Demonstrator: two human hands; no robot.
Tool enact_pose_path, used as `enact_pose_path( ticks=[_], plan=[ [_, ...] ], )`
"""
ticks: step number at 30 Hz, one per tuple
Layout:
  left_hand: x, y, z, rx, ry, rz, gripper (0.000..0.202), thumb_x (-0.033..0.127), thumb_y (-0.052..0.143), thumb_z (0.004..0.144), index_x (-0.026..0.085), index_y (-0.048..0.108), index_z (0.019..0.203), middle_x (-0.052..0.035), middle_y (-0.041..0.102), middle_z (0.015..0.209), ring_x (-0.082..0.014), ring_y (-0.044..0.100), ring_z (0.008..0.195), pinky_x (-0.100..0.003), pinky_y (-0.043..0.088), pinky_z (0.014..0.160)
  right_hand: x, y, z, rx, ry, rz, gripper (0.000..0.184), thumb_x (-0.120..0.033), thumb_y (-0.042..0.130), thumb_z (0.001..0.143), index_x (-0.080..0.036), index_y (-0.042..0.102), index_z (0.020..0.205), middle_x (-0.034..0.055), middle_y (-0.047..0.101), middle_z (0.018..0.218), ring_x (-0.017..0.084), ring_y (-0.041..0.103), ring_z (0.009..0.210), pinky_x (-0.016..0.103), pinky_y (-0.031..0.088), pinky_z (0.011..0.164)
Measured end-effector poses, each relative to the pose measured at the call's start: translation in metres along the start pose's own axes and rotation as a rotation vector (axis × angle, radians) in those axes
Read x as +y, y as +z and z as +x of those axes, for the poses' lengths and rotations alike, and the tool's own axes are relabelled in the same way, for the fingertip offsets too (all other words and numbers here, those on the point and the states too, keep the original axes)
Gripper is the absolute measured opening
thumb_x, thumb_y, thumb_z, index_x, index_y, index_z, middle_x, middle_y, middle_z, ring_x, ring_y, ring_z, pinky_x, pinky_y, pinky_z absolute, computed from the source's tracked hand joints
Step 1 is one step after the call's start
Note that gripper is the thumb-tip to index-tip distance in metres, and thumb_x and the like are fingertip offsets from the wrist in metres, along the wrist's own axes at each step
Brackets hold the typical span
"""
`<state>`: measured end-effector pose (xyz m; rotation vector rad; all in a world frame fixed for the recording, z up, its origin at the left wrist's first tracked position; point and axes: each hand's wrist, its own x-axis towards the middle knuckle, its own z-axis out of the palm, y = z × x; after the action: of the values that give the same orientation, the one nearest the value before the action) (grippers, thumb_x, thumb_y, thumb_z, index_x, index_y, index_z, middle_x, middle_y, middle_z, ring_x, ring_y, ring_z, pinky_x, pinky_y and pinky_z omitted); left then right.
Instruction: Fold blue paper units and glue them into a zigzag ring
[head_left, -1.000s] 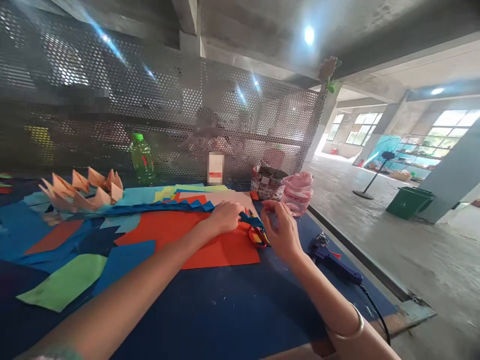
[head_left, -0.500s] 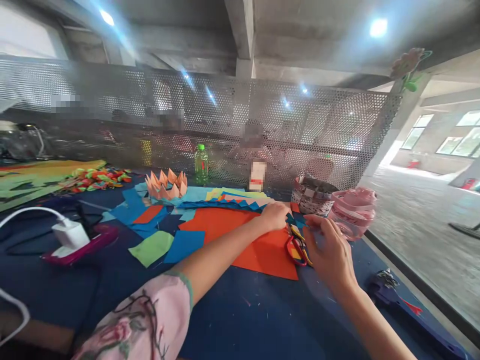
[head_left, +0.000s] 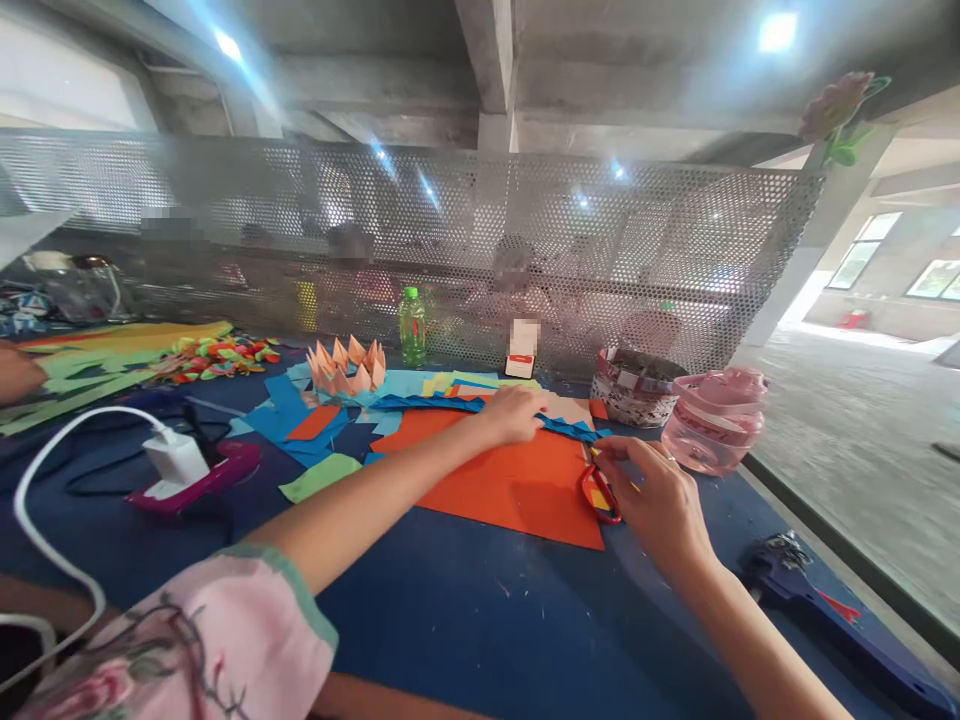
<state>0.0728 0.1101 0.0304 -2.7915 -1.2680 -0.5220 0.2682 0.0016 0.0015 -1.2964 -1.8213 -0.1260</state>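
Observation:
My left hand (head_left: 514, 414) rests with curled fingers on a strip of blue folded paper triangles (head_left: 480, 405) that runs along the far edge of a big orange paper sheet (head_left: 510, 480). My right hand (head_left: 654, 492) lies over red-handled scissors (head_left: 598, 494) at the sheet's right edge, its fingers bent around them. A peach folded-paper crown (head_left: 346, 365) stands to the left of the strip.
A blue glue gun (head_left: 817, 610) lies at the right on the dark blue table (head_left: 465, 640). A pink container (head_left: 712, 420), a woven basket (head_left: 630, 385) and a green bottle (head_left: 411, 326) stand before the perforated metal screen (head_left: 600, 250). A white charger (head_left: 174, 460) and cable lie left.
The view has swung left. My left hand has slid left along the blue strip, and my right hand has come down onto the scissors.

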Motion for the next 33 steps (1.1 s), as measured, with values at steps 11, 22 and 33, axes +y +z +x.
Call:
enact_pose_path(
  ticks=[11, 22, 33],
  plan=[
    [-0.109, -0.071, -0.107, -0.067, -0.512, 0.004, 0.021, 0.024, 0.052, 0.08, 0.016, 0.071, 0.082, -0.0119, 0.072, 0.088, -0.0272, 0.064, 0.085, -0.034, 0.046, 0.074, -0.002, 0.012, -0.006, -0.096, -0.059, 0.028, 0.02, -0.016, 0.048, 0.083, -0.02, 0.063, 0.097, 0.0054, 0.067, 0.091, 0.021, 0.058, 0.088, 0.032, 0.046, 0.077],
    [-0.099, -0.065, -0.146, -0.374, -0.423, -0.315, 0.021, 0.02, 0.077, 0.042, 0.02, 0.058, 0.051, 0.0047, 0.052, 0.05, -0.0128, 0.046, 0.05, -0.023, 0.03, 0.05, -0.007, 0.017, -0.01, -0.2, -0.032, 0.049, 0.02, -0.017, 0.045, 0.083, -0.021, 0.062, 0.093, 0.006, 0.067, 0.091, 0.022, 0.059, 0.089, 0.034, 0.047, 0.077],
    [-0.047, -0.048, -0.128, -0.182, -0.607, -1.103, 0.042, 0.045, 0.076, 0.061, 0.016, 0.071, 0.09, -0.0069, 0.074, 0.081, -0.018, 0.064, 0.065, -0.025, 0.045, 0.056, -0.033, 0.036, -0.007, -0.295, 0.176, 0.475, 0.023, -0.018, 0.056, 0.075, -0.019, 0.062, 0.097, 0.0031, 0.07, 0.081, 0.016, 0.065, 0.074, 0.028, 0.049, 0.069]
  ],
)
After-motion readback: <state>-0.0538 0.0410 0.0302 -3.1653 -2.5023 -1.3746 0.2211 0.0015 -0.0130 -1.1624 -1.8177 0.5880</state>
